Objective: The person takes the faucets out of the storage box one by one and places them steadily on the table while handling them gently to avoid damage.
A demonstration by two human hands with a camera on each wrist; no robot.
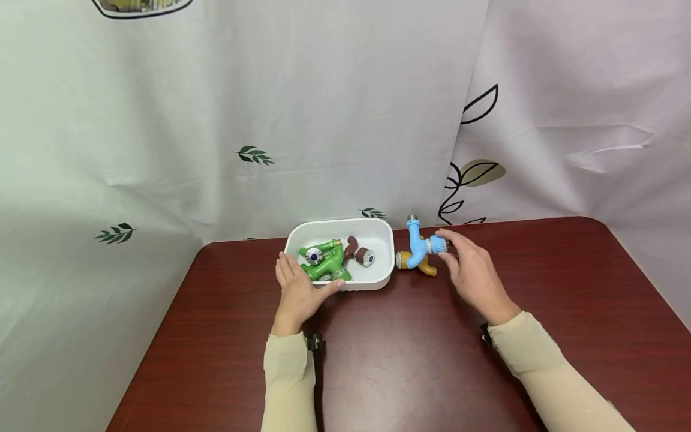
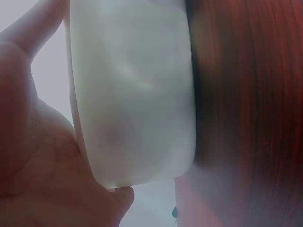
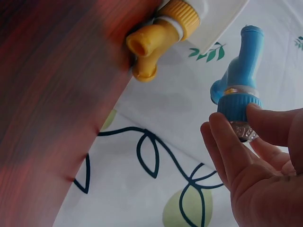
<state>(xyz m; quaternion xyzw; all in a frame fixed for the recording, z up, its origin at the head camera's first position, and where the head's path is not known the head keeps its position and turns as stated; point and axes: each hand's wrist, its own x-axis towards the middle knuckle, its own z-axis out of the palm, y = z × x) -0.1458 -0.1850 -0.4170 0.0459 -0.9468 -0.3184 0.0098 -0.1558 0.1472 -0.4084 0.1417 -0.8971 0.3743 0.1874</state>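
My right hand (image 1: 477, 275) pinches a blue tap (image 1: 417, 245) by its ribbed knob, thumb on one side and fingers on the other. In the right wrist view the blue tap (image 3: 241, 71) hangs in the air. Below it a yellow tap (image 3: 152, 43) lies on the table against the box, partly covered in the head view. My left hand (image 1: 297, 294) rests spread on the near left corner of a white plastic box (image 1: 382, 240), thumb over the front rim, fingers along the left wall. Inside lie green taps (image 1: 330, 263), overlapping, and a brown tap (image 1: 351, 247).
The dark red wooden table (image 1: 388, 360) carries the box near its back edge. A pale printed cloth (image 1: 345, 120) hangs right behind that edge and also along both sides.
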